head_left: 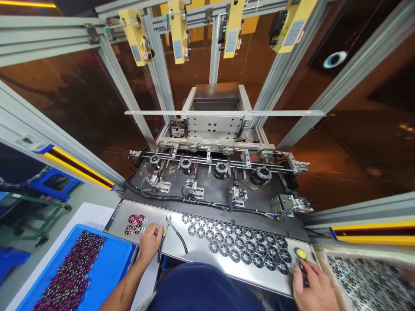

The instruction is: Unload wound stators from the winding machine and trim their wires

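Head view: left hand (pixel 149 242) rests on the steel plate (pixel 197 252), fingers (pixel 158 230) curled loosely, tips touching the black handles of the cutters (pixel 171 235). No closed grip on them that I can see. The cutters lie flat on the plate, jaws pointing away from me, handles splayed toward my body.

Right hand (pixel 316 290) sits at the plate's right near corner, fingers bent around a small black switch (pixel 304 276); I can't tell how tightly. Yellow button (pixel 301 253) is just beyond it, not touching the hand.

Four red wound cores (pixel 135 224) sit in a tight cluster on the plate just left of the left hand. Right of the cutters, a wide patch of bare black cores (pixel 238 242) lies in staggered rows, running across toward the yellow button.

Containers: blue tray (pixel 112 268) on the table at my left, holding a dense band of red wound cores laid diagonally; rest of the tray floor is bare blue. At the far right, a pale tray (pixel 372 276) packed with black cores in a grid.

Behind the plate, the black machine deck (pixel 214 188) carries four round fixtures (pixel 221 168) in a row along a rail, each with a core seated, and small clamps in front of them. Four yellow modules (pixel 178 32) hang overhead from the aluminium frame. Yellow-black guard strips (pixel 78 166) run on both sides.
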`<state>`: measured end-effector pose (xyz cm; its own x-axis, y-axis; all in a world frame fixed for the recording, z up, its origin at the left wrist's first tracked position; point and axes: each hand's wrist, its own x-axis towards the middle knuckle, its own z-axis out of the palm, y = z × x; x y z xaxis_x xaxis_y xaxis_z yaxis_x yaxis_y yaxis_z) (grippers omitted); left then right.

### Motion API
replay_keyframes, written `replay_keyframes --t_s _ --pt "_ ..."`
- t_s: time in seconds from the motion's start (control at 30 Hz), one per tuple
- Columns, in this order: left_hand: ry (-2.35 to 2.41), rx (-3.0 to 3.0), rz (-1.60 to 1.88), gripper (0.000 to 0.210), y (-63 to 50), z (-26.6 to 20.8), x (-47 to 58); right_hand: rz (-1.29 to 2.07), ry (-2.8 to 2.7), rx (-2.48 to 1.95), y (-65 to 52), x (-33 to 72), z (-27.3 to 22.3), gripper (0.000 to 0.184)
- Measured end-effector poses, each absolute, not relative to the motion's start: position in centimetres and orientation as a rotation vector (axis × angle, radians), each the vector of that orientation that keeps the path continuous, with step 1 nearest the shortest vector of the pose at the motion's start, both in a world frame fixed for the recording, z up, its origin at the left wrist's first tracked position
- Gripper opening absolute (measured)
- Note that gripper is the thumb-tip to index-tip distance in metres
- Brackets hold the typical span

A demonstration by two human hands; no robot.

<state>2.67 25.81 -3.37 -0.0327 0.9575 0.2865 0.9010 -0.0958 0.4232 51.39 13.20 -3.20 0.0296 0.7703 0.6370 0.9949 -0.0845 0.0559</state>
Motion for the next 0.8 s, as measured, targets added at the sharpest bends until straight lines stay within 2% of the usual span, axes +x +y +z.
replay_keyframes --t_s 0.8 --pt "2.029 2.144 0.797 0.042 25.98 -4.05 2.38 -0.775 -1.824 -1.922 13.10 51.18 -2.64 0.035"
